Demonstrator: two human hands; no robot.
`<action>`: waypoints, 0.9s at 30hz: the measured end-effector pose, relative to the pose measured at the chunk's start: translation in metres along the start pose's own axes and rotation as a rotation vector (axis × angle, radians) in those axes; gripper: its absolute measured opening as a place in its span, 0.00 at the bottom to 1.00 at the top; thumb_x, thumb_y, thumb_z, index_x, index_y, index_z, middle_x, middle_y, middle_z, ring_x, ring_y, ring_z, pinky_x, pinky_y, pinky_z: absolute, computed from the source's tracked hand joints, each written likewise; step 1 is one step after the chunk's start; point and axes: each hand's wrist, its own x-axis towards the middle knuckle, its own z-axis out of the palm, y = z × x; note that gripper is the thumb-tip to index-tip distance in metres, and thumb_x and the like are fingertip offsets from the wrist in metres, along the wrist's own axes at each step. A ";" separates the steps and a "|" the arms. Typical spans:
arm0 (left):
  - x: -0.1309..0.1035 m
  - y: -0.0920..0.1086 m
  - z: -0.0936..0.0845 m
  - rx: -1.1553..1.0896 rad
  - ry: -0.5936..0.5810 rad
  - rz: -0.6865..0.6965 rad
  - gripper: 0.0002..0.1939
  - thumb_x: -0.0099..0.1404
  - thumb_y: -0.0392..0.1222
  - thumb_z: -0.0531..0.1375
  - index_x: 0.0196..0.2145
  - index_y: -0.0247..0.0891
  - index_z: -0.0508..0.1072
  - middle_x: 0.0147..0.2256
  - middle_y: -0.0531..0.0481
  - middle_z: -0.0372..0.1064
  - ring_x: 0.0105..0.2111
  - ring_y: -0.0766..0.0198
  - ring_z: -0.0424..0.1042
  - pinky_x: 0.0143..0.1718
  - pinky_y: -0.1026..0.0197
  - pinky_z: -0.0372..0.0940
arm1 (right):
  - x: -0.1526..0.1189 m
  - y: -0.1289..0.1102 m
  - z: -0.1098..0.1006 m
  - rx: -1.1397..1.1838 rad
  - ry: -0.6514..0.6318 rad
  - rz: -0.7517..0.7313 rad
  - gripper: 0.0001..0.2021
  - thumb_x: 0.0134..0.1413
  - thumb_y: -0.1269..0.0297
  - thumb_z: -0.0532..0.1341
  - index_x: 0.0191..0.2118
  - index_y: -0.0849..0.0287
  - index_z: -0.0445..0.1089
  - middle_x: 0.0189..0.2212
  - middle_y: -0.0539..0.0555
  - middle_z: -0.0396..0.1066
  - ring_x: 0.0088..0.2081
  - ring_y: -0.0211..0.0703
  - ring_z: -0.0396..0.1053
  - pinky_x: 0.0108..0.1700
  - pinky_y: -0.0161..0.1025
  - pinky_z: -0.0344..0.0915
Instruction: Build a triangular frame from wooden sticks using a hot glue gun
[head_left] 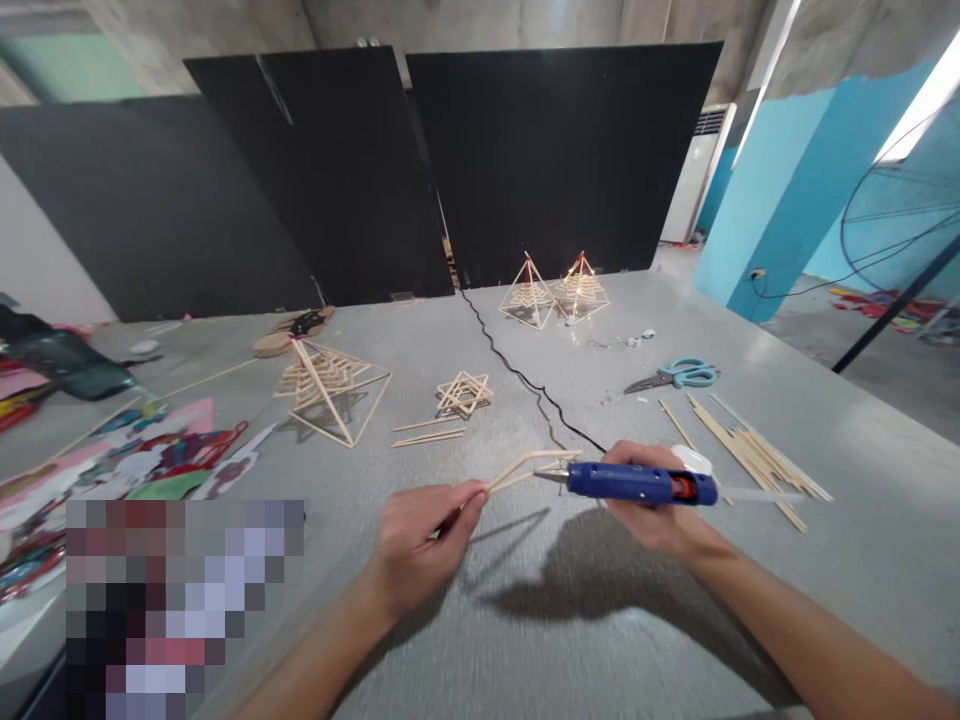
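Note:
Between thumb and fingers, my left hand (pixel 431 540) pinches one corner of a small frame of thin wooden sticks (pixel 525 458), held above the table. A blue hot glue gun (pixel 630 482) is gripped in my right hand (pixel 652 520), its metal nozzle pointing left at the sticks. The nozzle tip overlaps the frame in view; whether it touches I cannot tell. A clear glue stick (pixel 765 494) extends from the gun's rear. Beyond my hands lie several star-shaped stick frames (pixel 463 394) and a few loose sticks (pixel 427 437).
A stick pyramid (pixel 322 390) stands at left, and two more pyramids (pixel 527 295), one lit, stand at the back. Blue-handled scissors (pixel 686 374) and a bundle of sticks (pixel 750 455) lie right. A black cord (pixel 510 365) crosses the table (pixel 405 350). Paper scraps (pixel 180 450) clutter the left.

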 end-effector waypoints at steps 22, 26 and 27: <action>0.001 -0.010 0.000 -0.014 0.027 0.135 0.06 0.78 0.33 0.62 0.44 0.35 0.81 0.32 0.49 0.84 0.26 0.65 0.82 0.32 0.67 0.72 | 0.005 0.004 -0.004 -0.180 0.059 -0.280 0.05 0.53 0.65 0.66 0.31 0.49 0.69 0.21 0.44 0.72 0.19 0.38 0.68 0.23 0.37 0.60; 0.002 -0.010 0.000 0.001 0.029 0.157 0.06 0.79 0.32 0.62 0.45 0.35 0.80 0.32 0.49 0.84 0.27 0.64 0.83 0.33 0.67 0.73 | 0.005 0.006 -0.005 -0.207 0.081 -0.310 0.04 0.53 0.65 0.64 0.31 0.49 0.69 0.20 0.45 0.72 0.18 0.39 0.68 0.23 0.38 0.60; 0.002 -0.009 0.000 0.007 0.025 0.160 0.06 0.79 0.32 0.61 0.46 0.35 0.80 0.32 0.49 0.84 0.27 0.64 0.83 0.32 0.67 0.73 | 0.005 0.007 -0.004 -0.207 0.082 -0.311 0.04 0.54 0.64 0.64 0.31 0.49 0.68 0.20 0.45 0.72 0.18 0.39 0.68 0.23 0.38 0.60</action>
